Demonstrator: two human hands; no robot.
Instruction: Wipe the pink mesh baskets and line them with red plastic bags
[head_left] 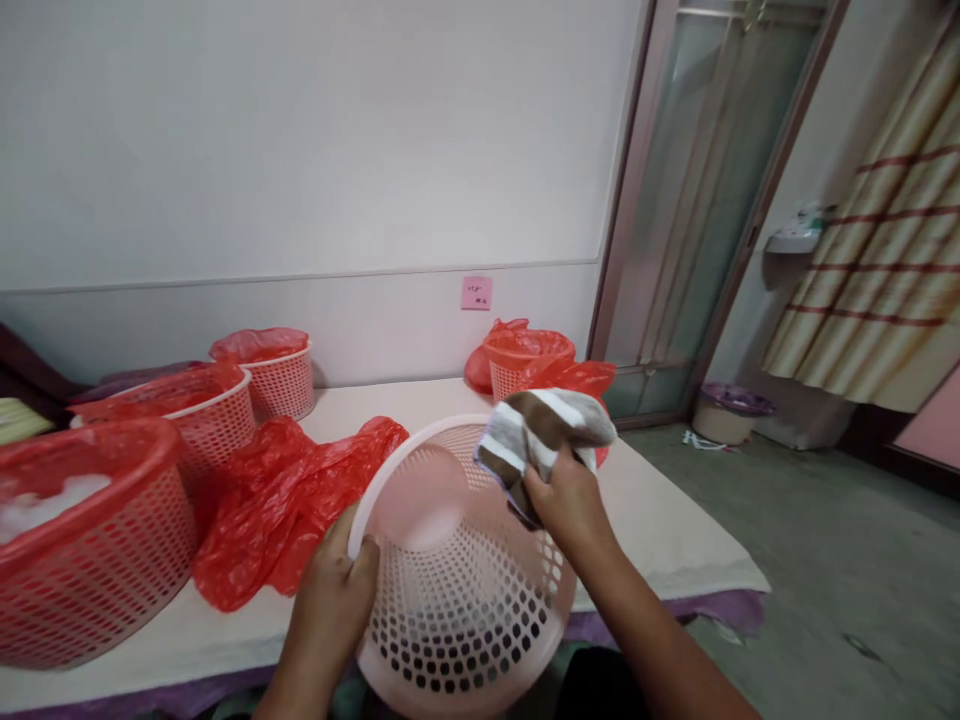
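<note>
Pink basket (457,590), the perforated plastic kind, is held tipped up at the near edge of the bench (675,540), its open mouth turned toward the camera. Its rim is pinched on the near-left side by the left hand (330,600), thumb hooked over the edge, so that grip is clenched on the basket. Just past it, the right hand (570,505) is closed around a brown and white striped cloth (544,430), which is bunched up and pressed against the basket's upper right rim.

To the left of the basket, a crumpled red plastic bag (285,500) is spread on the bench, touching the basket's side. Further left, a big red basket (82,550) lined with a red bag is seen at the frame's edge. Behind it two more lined baskets (225,400) are lined up toward the wall. At the far right end of the bench, an orange basket (517,365) with its red liner is parked just behind the cloth. On the wall above it a pink note (476,292) is stuck. Off to the right, a striped curtain (885,260) is hung beside a glass door (705,200).
</note>
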